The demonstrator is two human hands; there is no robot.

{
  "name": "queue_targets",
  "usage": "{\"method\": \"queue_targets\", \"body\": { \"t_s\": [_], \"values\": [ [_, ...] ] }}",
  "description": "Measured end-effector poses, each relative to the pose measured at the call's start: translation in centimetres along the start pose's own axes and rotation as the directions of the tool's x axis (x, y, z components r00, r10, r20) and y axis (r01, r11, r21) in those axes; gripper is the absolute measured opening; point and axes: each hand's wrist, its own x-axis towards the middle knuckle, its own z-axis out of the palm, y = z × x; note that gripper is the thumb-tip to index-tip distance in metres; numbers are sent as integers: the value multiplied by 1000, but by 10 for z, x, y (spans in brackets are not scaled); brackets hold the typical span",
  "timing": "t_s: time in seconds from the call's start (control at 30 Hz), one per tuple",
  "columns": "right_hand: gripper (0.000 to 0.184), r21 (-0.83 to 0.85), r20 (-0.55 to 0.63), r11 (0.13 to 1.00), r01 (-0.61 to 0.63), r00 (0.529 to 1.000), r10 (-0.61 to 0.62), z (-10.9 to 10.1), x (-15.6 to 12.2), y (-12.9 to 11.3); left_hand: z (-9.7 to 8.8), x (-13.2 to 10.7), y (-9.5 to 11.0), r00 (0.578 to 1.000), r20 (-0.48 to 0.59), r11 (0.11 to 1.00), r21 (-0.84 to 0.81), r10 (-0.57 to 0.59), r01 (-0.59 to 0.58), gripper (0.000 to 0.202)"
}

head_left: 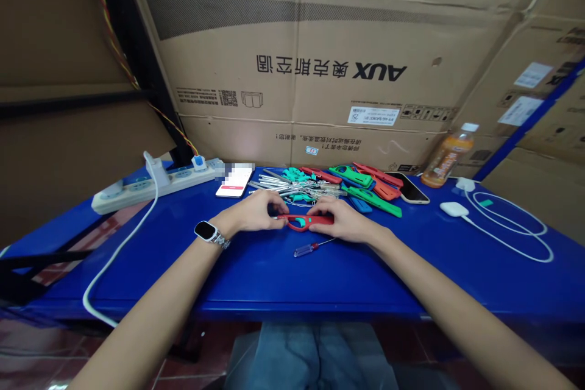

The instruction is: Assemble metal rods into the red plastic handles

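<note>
A red long-nosed lighter (298, 223) with a green trigger lies crosswise between my hands, just above or on the blue table. My left hand (260, 210) pinches its left, narrow end, where a bit of metal shows. My right hand (340, 218) closes round the red body at the other end. Just below sits a small screwdriver (305, 250) with a clear purple and red handle, its shaft running toward my right hand. Behind my hands is a pile of metal lighter tubes (278, 181) and green plastic parts (297, 175). Right of it lie green casings (379, 201), with red and blue ones among them.
A lit phone (235, 180) and a white power strip (137, 190) are on the left, with a white cable trailing over the edge. A second phone (414, 190), an orange drink bottle (448, 158) and a white charger (454, 209) stand right. Cardboard (329, 24) walls the back.
</note>
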Motion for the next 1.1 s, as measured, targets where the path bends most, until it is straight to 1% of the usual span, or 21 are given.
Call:
{"method": "queue_targets", "body": {
  "t_s": [0.1, 0.2, 0.3, 0.43, 0.53, 0.63, 0.73, 0.83, 0.9, 1.0, 1.1],
  "values": [
    [23, 31, 4, 999, -9, 1000, 9, 0, 2, 1, 0, 1, -2, 999, 52, 1000, 25, 9, -10, 23],
    [24, 55, 27, 998, -32, 999, 30, -1, 4, 3, -2, 4, -6, 994, 113, 1000, -16, 8, -6, 25],
    [26, 64, 57, 995, -76, 996, 72, -3, 6, 3, -2, 7, -8, 984, 171, 997, -62, -41, 52, 27],
    [24, 66, 81, 989, -129, 989, 124, -4, 7, 0, -1, 8, -8, 974, 194, 989, -68, -115, 130, 25],
    [25, 56, 74, 987, -153, 986, 149, -3, 6, -3, 0, 6, -6, 972, 196, 989, -55, -126, 140, 24],
    [27, 33, 44, 990, -136, 990, 134, 0, 5, -5, 0, 5, -4, 978, 171, 992, -24, -118, 124, 22],
    [24, 33, 7, 993, -113, 994, 113, 3, 3, -7, -1, 3, 0, 986, 140, 996, 1, -92, 93, 20],
    [22, 73, -34, 992, -107, 993, 109, 3, 0, -10, -3, 1, 3, 988, 124, 995, -31, -90, 94, 15],
    [18, 124, -37, 985, -121, 991, 126, 1, -2, -11, -4, 1, 5, 990, 112, 993, -78, -83, 92, 14],
    [15, 167, -24, 976, -140, 989, 146, -2, -6, -10, -3, 2, 5, 994, 83, 986, -140, -78, 89, 15],
    [16, 162, -49, 980, -118, 991, 127, -3, -7, -8, -3, 2, 4, 995, 52, 985, -143, -87, 94, 19]
  ]
}}
